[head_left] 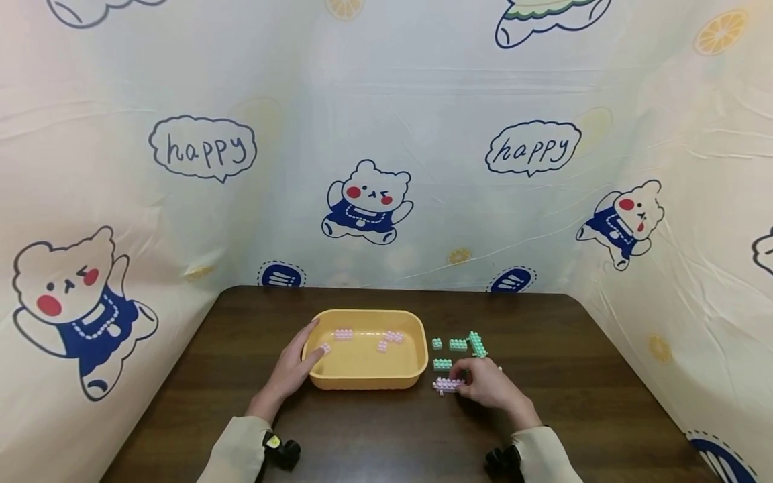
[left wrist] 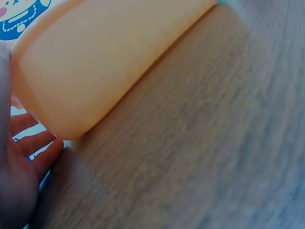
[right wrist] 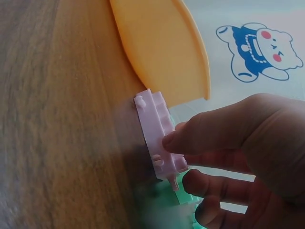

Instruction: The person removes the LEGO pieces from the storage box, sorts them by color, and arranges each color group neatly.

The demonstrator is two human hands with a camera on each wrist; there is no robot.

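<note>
My left hand (head_left: 285,373) grips the left end of a yellow plastic tub (head_left: 365,383), thumb over the rim and fingers along the outside wall. Inside the tub lie several small pink building blocks (head_left: 343,334). To the right of the tub, my right hand (head_left: 488,385) pinches a long pink building block (right wrist: 151,129) between thumb and fingers, low over the table. In the right wrist view, this block has studs along one side and small pegs sticking out. Green building blocks (head_left: 443,364) lie just beyond the right hand, one partly behind its fingers in the right wrist view.
The dark wooden table (head_left: 374,436) carries the tub near its middle. More green blocks (head_left: 457,345) stand at the tub's right, including an upright-looking long one (head_left: 477,344). A printed cloth (head_left: 447,221) with bears hangs round the table's back and sides.
</note>
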